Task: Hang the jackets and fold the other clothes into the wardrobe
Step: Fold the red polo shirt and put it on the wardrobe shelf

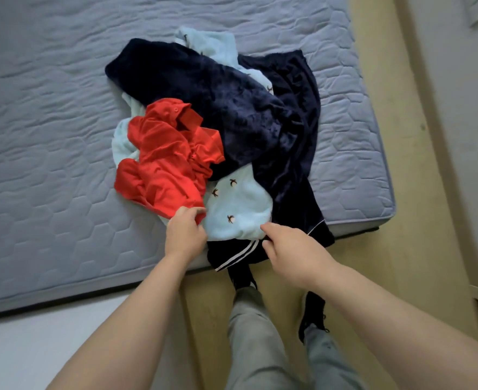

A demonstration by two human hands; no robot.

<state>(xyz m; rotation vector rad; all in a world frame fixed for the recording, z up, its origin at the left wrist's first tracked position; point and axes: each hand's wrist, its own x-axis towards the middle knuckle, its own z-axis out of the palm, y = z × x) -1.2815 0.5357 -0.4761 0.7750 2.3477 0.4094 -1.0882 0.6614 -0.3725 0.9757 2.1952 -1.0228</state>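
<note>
My left hand point(185, 232) is pinching the near hem of the red shirt point(164, 164), fingers curling round it. My right hand point(291, 249) is curling at the edge of the light blue garment point(240, 212); whether it's gripping, I can't tell. The pile is sitting near the corner of the bed point(49, 136), with a navy fleece point(218, 102) lying across it and a striped navy piece point(232, 254) hanging off the mattress edge.

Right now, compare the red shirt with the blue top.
The red shirt is plain, with a collar; the blue top has small dark motifs. The red shirt lies uppermost; the blue top sits partly under it and the navy fleece. The left hand pinches the red shirt, not the blue top. Both are crumpled.
</note>
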